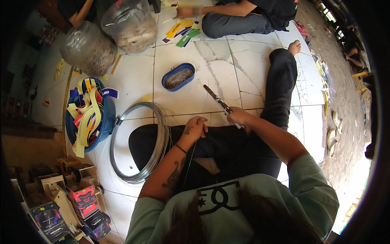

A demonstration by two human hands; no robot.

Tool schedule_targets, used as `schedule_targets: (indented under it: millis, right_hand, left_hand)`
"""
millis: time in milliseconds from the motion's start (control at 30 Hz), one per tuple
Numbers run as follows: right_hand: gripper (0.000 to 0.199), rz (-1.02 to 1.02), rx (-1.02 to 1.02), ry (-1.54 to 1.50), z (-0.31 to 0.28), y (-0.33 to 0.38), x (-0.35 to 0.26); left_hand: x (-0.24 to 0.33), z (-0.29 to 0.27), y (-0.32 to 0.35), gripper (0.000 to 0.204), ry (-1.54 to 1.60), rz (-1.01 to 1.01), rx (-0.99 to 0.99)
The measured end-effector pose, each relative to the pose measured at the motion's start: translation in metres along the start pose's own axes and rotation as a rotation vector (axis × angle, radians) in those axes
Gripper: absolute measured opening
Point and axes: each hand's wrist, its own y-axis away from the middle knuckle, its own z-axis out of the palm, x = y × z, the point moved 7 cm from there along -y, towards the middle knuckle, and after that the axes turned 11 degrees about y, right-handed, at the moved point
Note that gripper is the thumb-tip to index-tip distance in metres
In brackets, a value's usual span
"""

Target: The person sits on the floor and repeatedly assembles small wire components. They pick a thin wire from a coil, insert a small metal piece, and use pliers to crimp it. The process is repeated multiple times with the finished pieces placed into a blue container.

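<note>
Fingers curled together, my left hand (pixel 196 127) holds a thin length of wire (pixel 188 168) above my crossed legs. The wire trails down toward my shirt. My right hand (pixel 239 117) is closed round a long metal hand tool (pixel 219 102), like scissors or pliers, its dark tip pointing up and left. Whether its jaws are apart I cannot tell. Left of my left forearm, a large coil of grey wire (pixel 138 177) leans over my knee. Ahead on the tiles lies a blue oval tub (pixel 193 78) with many short wire pieces (pixel 178 78) in it.
A blue basin (pixel 107 129) of coloured strips stands at left. Behind it are two clear plastic containers (pixel 87 51) (pixel 106 18) of scraps. Printed strips (pixel 187 37) lie by a seated co-worker's leg (pixel 239 25). Boxed goods (pixel 83 199) sit lower left; sandals (pixel 332 142) lie at right.
</note>
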Motion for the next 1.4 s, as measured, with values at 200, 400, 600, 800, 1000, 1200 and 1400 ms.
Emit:
schedule_targets:
  millis: [200, 400, 600, 800, 1000, 1200, 1400]
  right_hand:
    - [0.018, 0.108, 0.009, 0.085, 0.018, -0.036, 0.023]
    - [0.019, 0.109, -0.022, 0.113, 0.012, -0.029, 0.018]
    - [0.044, 0.006, -0.199, -0.498, 0.004, 0.015, 0.019]
    - [0.043, -0.075, -0.245, -0.554, -0.006, 0.038, 0.005]
    - [0.035, -0.105, -0.326, -0.39, -0.003, 0.033, -0.01]
    - [0.047, -0.11, -0.264, -0.273, -0.013, 0.024, -0.02]
    - [0.047, -0.162, -0.322, -0.351, -0.016, 0.022, -0.021]
  left_hand:
    - [-0.017, 0.004, -0.022, 0.025, -0.265, 0.038, 0.069]
    - [-0.024, 0.004, -0.033, 0.024, -0.242, 0.078, 0.06]
    - [0.001, 0.0, -0.017, 0.024, -0.003, 0.09, 0.041]
    - [0.022, 0.011, -0.01, 0.023, 0.087, 0.16, -0.02]
    - [0.026, 0.014, -0.008, 0.022, 0.104, 0.166, -0.06]
    - [0.026, 0.015, -0.009, 0.021, 0.096, 0.191, -0.09]
    - [0.025, 0.011, -0.012, 0.022, 0.068, 0.216, -0.101]
